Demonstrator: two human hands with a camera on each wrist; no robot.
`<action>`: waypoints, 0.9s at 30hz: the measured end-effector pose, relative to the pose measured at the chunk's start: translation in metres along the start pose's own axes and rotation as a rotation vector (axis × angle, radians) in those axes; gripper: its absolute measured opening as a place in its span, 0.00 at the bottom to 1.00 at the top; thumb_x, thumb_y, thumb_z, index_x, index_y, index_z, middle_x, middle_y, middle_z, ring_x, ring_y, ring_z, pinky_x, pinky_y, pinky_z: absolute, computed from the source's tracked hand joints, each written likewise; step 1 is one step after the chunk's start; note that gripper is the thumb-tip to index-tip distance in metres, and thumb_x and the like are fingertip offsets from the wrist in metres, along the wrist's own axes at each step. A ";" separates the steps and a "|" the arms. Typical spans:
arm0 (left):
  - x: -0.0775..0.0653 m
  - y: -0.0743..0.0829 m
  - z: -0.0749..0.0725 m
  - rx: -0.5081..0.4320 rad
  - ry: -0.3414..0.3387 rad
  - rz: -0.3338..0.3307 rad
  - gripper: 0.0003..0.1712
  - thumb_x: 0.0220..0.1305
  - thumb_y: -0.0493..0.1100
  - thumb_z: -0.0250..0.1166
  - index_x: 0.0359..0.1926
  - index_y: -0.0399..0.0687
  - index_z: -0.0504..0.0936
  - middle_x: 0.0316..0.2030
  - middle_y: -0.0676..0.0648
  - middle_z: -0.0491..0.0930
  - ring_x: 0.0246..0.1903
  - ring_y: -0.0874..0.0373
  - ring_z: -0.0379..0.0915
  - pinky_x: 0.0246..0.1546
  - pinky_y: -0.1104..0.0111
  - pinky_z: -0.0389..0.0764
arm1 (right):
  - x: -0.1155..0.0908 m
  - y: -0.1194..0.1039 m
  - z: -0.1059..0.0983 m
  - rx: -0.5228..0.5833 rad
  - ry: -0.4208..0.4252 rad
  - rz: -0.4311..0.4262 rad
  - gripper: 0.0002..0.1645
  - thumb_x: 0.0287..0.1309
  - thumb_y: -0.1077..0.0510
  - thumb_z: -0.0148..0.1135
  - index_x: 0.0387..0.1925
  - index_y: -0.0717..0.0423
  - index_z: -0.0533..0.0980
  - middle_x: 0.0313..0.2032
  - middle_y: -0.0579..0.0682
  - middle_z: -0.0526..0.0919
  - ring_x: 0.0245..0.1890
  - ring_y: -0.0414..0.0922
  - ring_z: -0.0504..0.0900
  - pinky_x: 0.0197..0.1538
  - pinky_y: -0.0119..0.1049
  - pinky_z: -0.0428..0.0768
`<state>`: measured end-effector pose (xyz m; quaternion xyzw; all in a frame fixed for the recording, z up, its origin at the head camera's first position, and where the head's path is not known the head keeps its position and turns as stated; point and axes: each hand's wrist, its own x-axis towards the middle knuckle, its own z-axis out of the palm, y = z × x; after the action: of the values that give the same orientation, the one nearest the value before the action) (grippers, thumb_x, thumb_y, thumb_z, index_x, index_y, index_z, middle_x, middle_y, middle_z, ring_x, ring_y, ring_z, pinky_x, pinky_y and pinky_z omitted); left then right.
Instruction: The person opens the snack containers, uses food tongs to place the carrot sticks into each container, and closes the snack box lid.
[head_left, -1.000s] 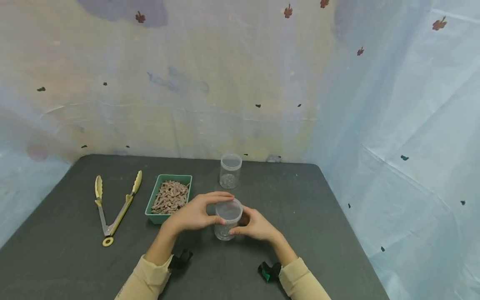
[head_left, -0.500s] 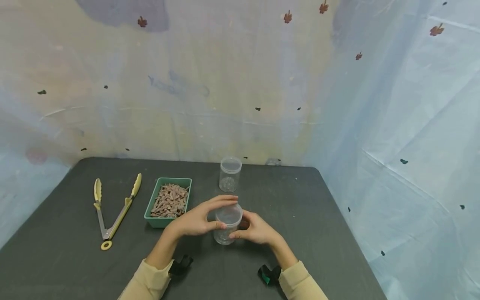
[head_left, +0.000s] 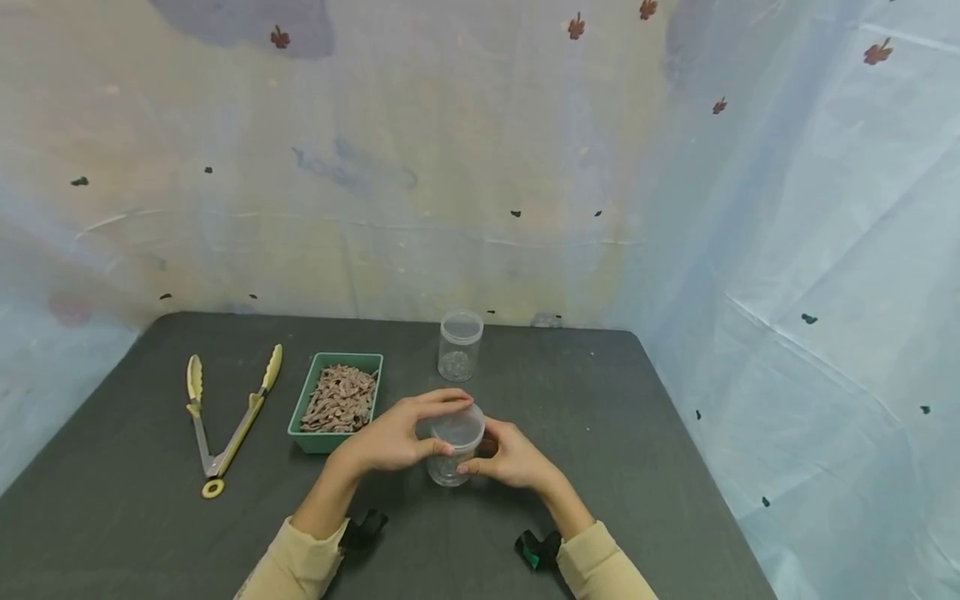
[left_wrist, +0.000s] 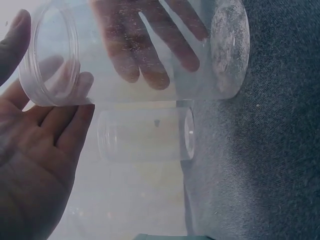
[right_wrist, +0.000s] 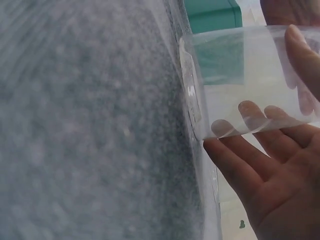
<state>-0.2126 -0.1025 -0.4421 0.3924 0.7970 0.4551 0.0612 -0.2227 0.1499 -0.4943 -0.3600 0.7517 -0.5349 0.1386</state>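
Note:
A clear plastic jar stands upright on the dark table between both hands. My left hand holds it round the clear, ridged top, which looks like a lid, with the thumb on the near side and fingers at the far side. Lower down, my right hand grips the jar's body, thumb in front and fingers behind. In the left wrist view, the right fingers show through the clear wall of the jar. The right wrist view shows the jar with its base at the table surface.
A second clear jar stands behind the held one. To the left is a green tray filled with brown, twig-like pieces. Open tongs with yellow tips and handle lie farther left. Patterned sheeting hangs behind the table.
The head view has shifted slightly. Both hands stay on the jar in nearly the same place, with only small movement of the left fingers at its top.

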 end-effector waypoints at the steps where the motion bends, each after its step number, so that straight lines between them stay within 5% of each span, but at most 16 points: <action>1: 0.000 0.001 0.000 0.009 0.002 -0.004 0.39 0.66 0.46 0.73 0.75 0.42 0.71 0.76 0.44 0.65 0.74 0.44 0.62 0.64 0.50 0.74 | 0.000 0.000 0.000 -0.002 0.002 0.001 0.42 0.59 0.65 0.76 0.72 0.62 0.68 0.63 0.60 0.80 0.61 0.50 0.83 0.59 0.38 0.82; 8: 0.002 0.007 -0.002 0.132 0.059 -0.032 0.42 0.59 0.47 0.79 0.72 0.43 0.75 0.72 0.42 0.70 0.70 0.42 0.68 0.59 0.51 0.79 | 0.001 0.000 -0.001 -0.029 0.004 -0.014 0.39 0.59 0.64 0.76 0.70 0.63 0.70 0.61 0.59 0.81 0.58 0.49 0.84 0.56 0.39 0.83; 12: 0.000 0.006 -0.003 0.115 0.070 -0.056 0.44 0.54 0.51 0.81 0.71 0.45 0.77 0.71 0.45 0.72 0.70 0.43 0.69 0.60 0.50 0.78 | 0.000 0.001 -0.001 -0.018 -0.003 -0.015 0.40 0.58 0.65 0.77 0.70 0.63 0.70 0.61 0.60 0.80 0.59 0.50 0.84 0.56 0.41 0.83; 20: -0.009 -0.001 -0.012 -0.020 0.006 -0.031 0.36 0.68 0.49 0.72 0.74 0.49 0.73 0.74 0.47 0.69 0.73 0.43 0.64 0.63 0.43 0.73 | -0.003 0.002 -0.002 0.012 -0.006 -0.010 0.42 0.58 0.66 0.76 0.71 0.64 0.69 0.63 0.62 0.79 0.60 0.51 0.83 0.58 0.42 0.83; 27: -0.009 -0.001 -0.019 -0.023 0.030 -0.071 0.34 0.68 0.46 0.73 0.72 0.51 0.75 0.69 0.47 0.74 0.67 0.46 0.72 0.62 0.46 0.75 | -0.001 0.001 -0.003 -0.008 -0.019 -0.005 0.45 0.59 0.65 0.76 0.74 0.67 0.65 0.66 0.64 0.77 0.62 0.53 0.81 0.61 0.37 0.80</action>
<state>-0.2155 -0.1220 -0.4340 0.3560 0.8060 0.4677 0.0699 -0.2240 0.1528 -0.4944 -0.3675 0.7516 -0.5289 0.1426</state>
